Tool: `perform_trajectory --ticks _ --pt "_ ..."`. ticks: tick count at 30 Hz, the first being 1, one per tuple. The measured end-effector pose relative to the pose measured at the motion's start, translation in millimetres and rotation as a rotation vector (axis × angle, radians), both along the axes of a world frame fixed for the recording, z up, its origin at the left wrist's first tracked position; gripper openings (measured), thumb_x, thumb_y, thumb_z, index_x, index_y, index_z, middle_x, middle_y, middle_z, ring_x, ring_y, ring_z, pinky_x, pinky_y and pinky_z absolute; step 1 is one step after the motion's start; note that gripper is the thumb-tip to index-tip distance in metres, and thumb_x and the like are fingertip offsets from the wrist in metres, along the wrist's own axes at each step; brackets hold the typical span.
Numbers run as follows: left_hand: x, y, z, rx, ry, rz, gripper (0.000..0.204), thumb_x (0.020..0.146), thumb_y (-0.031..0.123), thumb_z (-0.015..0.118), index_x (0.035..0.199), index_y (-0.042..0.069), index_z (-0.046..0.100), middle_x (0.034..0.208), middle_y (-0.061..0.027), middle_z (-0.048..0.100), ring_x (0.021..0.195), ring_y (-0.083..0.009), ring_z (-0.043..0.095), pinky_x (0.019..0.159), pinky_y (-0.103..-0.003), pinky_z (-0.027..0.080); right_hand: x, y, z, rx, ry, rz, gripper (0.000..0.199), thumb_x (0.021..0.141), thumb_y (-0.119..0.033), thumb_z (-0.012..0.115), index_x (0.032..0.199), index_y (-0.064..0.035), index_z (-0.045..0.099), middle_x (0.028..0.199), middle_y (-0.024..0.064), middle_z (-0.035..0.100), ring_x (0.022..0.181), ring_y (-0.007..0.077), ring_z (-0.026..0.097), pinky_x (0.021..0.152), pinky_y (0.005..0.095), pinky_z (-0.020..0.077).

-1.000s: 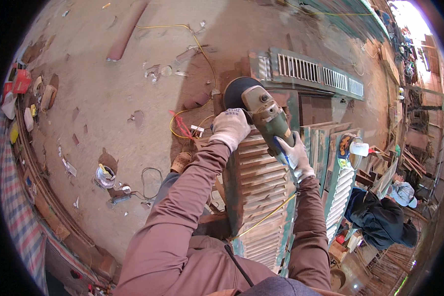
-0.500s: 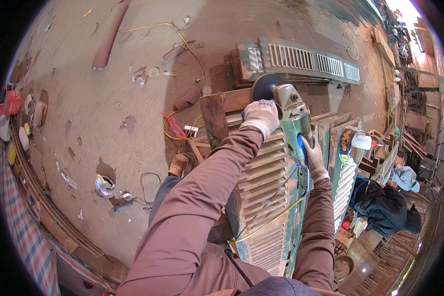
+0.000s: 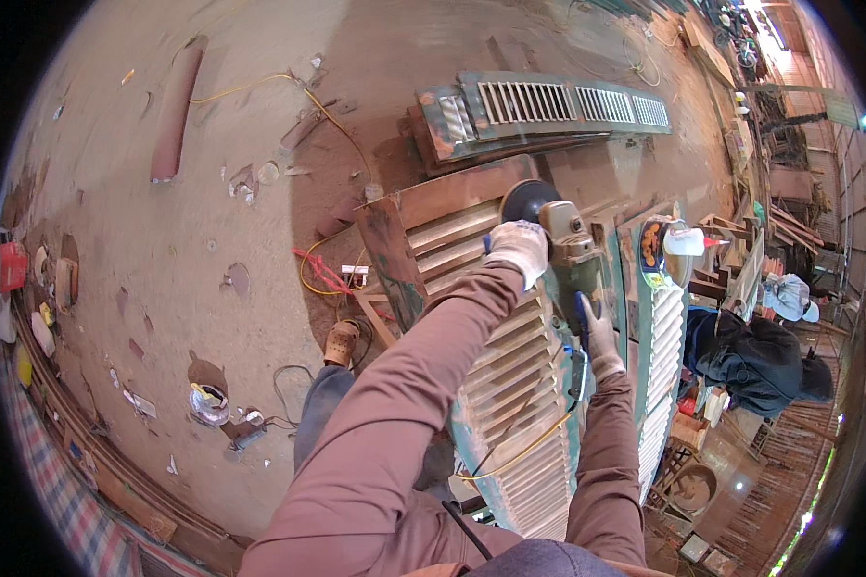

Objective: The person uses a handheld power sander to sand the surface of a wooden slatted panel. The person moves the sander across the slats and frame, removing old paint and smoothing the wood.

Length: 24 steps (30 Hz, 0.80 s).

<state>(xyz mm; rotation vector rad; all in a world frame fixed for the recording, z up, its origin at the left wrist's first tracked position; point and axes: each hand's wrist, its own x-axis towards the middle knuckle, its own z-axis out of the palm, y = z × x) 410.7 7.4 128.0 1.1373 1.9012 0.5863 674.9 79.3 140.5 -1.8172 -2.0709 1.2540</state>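
While the long louvred shutter [image 3: 510, 385] lies flat across its supports, stiff but with thin slats that look easy to chip, the angle grinder [image 3: 558, 240] sits at its far end, heavy, needs two-point hold. Left hand [image 3: 518, 248] clenched on front grip, right hand [image 3: 601, 337] wrapped round rear body. Open dirt floor [image 3: 212, 192] left; second shutter [image 3: 659, 337] crowds right edge.
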Motion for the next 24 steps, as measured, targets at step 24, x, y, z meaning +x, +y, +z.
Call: perform_trajectory --ticks 24 --pt "-71 48 17 -0.119 0.098 -0.13 0.034 0.085 0.027 0.063 0.11 0.006 0.073 0.116 -0.0187 0.069 0.109 -0.0321 0.068 0.089 -0.045 0.055 -73 28 8 -0.025 -0.037 -0.081 0.094 0.081 -0.06 0.07 0.138 0.0104 0.045 0.126 0.0226 0.061 0.107 0.0273 0.062 0.095 0.0348 0.0464"
